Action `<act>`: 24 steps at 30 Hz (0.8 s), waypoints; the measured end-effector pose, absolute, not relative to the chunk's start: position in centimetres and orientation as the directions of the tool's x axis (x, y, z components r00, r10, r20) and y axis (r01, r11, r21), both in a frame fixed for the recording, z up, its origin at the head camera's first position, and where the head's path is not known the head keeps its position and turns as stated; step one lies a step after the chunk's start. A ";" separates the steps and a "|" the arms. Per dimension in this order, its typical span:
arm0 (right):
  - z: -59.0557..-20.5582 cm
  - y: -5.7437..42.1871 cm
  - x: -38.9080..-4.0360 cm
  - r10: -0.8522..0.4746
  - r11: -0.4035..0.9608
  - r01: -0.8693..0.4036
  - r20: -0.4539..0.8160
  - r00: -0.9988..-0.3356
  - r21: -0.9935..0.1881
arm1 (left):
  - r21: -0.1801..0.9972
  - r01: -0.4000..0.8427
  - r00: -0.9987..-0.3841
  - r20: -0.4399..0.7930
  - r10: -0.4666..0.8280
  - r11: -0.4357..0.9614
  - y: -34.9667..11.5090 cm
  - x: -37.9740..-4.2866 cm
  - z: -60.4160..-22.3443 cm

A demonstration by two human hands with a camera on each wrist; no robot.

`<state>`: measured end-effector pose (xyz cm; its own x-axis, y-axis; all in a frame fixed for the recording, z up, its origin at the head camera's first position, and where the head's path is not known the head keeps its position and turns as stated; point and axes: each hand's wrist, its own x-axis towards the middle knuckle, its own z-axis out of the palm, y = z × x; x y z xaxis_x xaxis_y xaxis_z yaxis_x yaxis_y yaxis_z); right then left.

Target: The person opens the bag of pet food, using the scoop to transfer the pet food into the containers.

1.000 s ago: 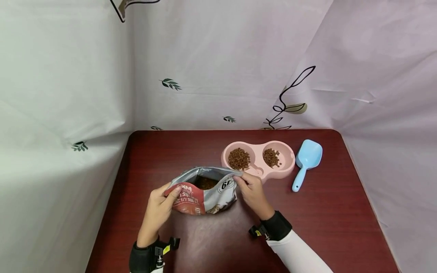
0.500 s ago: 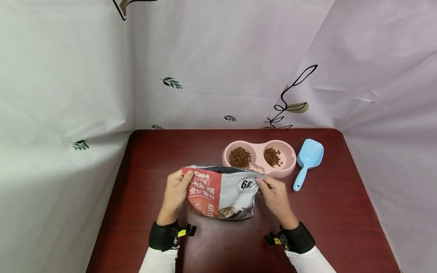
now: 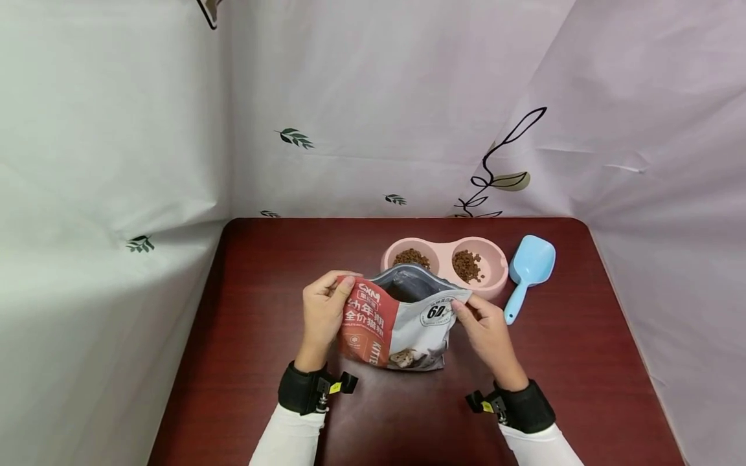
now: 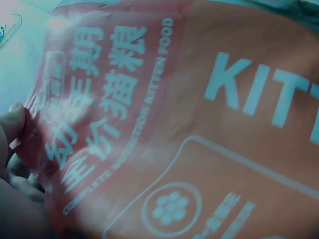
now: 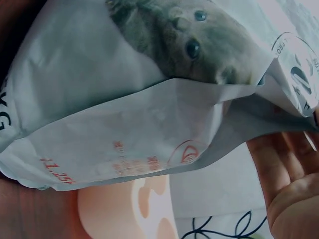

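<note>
A red and silver kitten food bag (image 3: 396, 330) stands near the middle of the table, its mouth parted and the dark inside showing. My left hand (image 3: 323, 314) pinches the bag's upper left corner, thumb in front and fingers behind; the left wrist view shows this hold at the bag's edge. With my right hand (image 3: 486, 333) I pinch the upper right corner. In the right wrist view the bag's side gusset (image 5: 124, 139) faces the camera, and fingers (image 5: 279, 159) lie behind its edge. What lies inside the bag is hidden.
Behind the bag sits a pink double bowl (image 3: 495, 275) with brown kibble (image 3: 466, 265) in both wells; the bag partly covers the left well. A light blue scoop (image 3: 531, 265) lies right of it on the dark red table (image 3: 280, 252). White patterned cloth hangs behind.
Both hands have moved the bag to the right. It went from tilted with kibble visible inside, to more upright with its mouth nearly closed, then its mouth widened again.
</note>
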<state>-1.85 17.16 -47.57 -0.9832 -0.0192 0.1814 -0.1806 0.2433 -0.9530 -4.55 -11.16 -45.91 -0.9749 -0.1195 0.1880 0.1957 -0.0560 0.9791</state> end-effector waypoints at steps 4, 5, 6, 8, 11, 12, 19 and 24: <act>-47.0 16.9 -2.1 0.001 0.269 -0.210 0.218 -0.976 -0.940 | 0.975 0.219 -0.961 0.211 -0.181 -0.024 -10.8 -4.8 -45.9; -46.8 16.8 -2.2 0.013 0.262 -0.219 0.231 -0.973 -0.940 | 0.975 0.223 -0.958 0.215 -0.191 -0.019 -10.7 -4.9 -45.9; -46.7 16.7 -2.3 0.027 0.245 -0.228 0.242 -0.970 -0.942 | 0.974 0.225 -0.956 0.217 -0.197 -0.018 -10.7 -4.9 -45.9; -46.4 16.6 -2.6 0.049 0.208 -0.252 0.268 -0.962 -0.945 | 0.974 0.224 -0.955 0.217 -0.201 -0.016 -10.6 -5.0 -46.0; -46.1 16.5 -3.0 0.057 0.145 -0.284 0.294 -0.954 -0.948 | 0.976 0.217 -0.957 0.211 -0.198 -0.010 -10.6 -5.1 -46.1; -46.0 16.5 -3.2 0.060 0.131 -0.289 0.298 -0.953 -0.948 | 0.977 0.212 -0.959 0.206 -0.196 -0.009 -10.6 -5.1 -46.1; -46.0 16.2 -3.7 0.132 0.173 -0.249 0.273 -0.953 -0.953 | 0.981 0.192 -0.972 0.186 -0.145 -0.034 -10.9 -5.6 -45.9; -45.9 16.1 -4.1 0.148 0.189 -0.242 0.271 -0.951 -0.952 | 0.983 0.184 -0.983 0.183 -0.009 -0.020 -11.7 -6.3 -45.4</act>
<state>-4.10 16.09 -45.91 -0.9511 0.1476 0.2713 -0.2421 0.1894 -0.9516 -6.27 -11.71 -45.44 -0.9830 -0.0090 0.1834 0.1835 -0.0195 0.9828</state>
